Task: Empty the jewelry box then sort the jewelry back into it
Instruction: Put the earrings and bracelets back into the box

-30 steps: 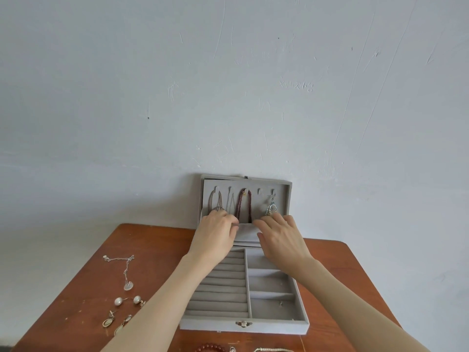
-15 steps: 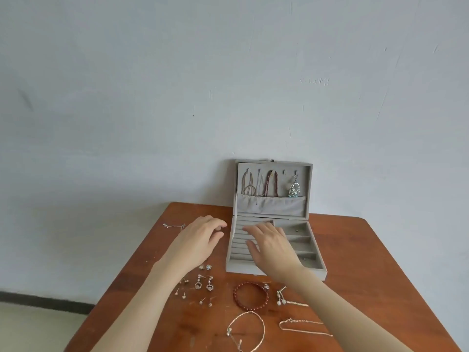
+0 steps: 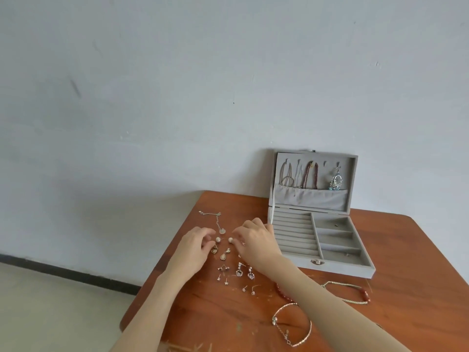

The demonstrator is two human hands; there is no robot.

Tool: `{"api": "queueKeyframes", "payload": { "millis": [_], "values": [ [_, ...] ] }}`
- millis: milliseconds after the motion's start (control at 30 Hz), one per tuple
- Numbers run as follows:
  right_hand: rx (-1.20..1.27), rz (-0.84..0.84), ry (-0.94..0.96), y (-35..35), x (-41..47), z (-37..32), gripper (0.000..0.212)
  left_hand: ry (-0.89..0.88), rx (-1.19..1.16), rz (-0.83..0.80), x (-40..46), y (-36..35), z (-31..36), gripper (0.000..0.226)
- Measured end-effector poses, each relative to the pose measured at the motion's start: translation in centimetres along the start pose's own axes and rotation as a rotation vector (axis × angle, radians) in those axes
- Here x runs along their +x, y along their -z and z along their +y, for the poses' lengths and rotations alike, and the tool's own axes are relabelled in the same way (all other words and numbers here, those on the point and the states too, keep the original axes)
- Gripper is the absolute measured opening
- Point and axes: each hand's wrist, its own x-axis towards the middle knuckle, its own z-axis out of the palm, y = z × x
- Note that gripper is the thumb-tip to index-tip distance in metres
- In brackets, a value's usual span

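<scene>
So I'm watching the head cam and we're into the sorting-back part, I'd say. The necklaces (image 3: 300, 177) are already hanging in the lid of the jewelry box (image 3: 317, 266), which is sitting open toward the far right of the table (image 3: 406, 250), back against the wall. Its ring rolls are looking empty; there are a couple of tiny specks in the right-hand compartments that I can't make out.

Both hands are working near the table's left edge, just left of the box. The left hand (image 3: 194, 246) is pinching one pearl earring (image 3: 217, 239) at its fingertips, and the right hand (image 3: 255, 240) is doing the same with the matching pearl earring (image 3: 230, 240), so each grip is closing on a pearl. Gold drop earrings (image 3: 223, 255), crystal ones (image 3: 244, 271) and little studs (image 3: 223, 279) are lying just below the hands. Bracelets (image 3: 294, 326) are waiting near the front edge.

Next move, my guess: lifting both pearls cleanly as a pair and carrying them right into a box compartment without snagging the pendant chain (image 3: 215, 219) lying right beside them.
</scene>
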Motion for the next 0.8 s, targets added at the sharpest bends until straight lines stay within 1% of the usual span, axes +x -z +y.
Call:
{"api": "queueKeyframes", "payload": {
  "millis": [100, 200, 300, 400, 467, 567, 700, 800],
  "values": [
    [-0.019, -0.036, -0.037, -0.6, 1.4, -0.5, 0.032, 0.035, -0.016, 0.01, 1.0, -0.6, 0.2, 0.022],
    [-0.03, -0.06, -0.051, -1.1, 2.3, -0.8, 0.028, 0.076, 0.022, -0.009, 2.0, -1.0, 0.5, 0.023],
    [-0.033, -0.06, -0.058, -1.5, 2.6, -0.8, 0.025, 0.101, 0.081, -0.024, 2.4, -1.2, 0.8, 0.02],
    [-0.001, -0.035, -0.063, -1.3, 2.4, -0.6, 0.023, 0.113, 0.083, -0.01, 2.4, -1.3, 0.8, 0.017],
    [0.083, 0.001, -0.08, -0.6, 2.3, -0.1, 0.022, 0.114, 0.057, 0.025, 2.4, -1.1, 1.0, 0.015],
    [0.303, 0.088, -0.135, 1.2, 2.0, 1.2, 0.018, 0.074, -0.022, 0.111, 2.5, -0.9, 2.1, 0.014],
    [0.461, 0.193, -0.269, 3.8, 0.5, 4.2, 0.018, -0.073, -0.095, 0.167, 2.9, -1.9, 5.2, 0.016],
    [0.558, 0.264, -0.368, 4.8, -0.6, 6.9, 0.018, -0.142, -0.125, 0.174, 3.5, -3.8, 7.8, 0.019]
  ]
}}
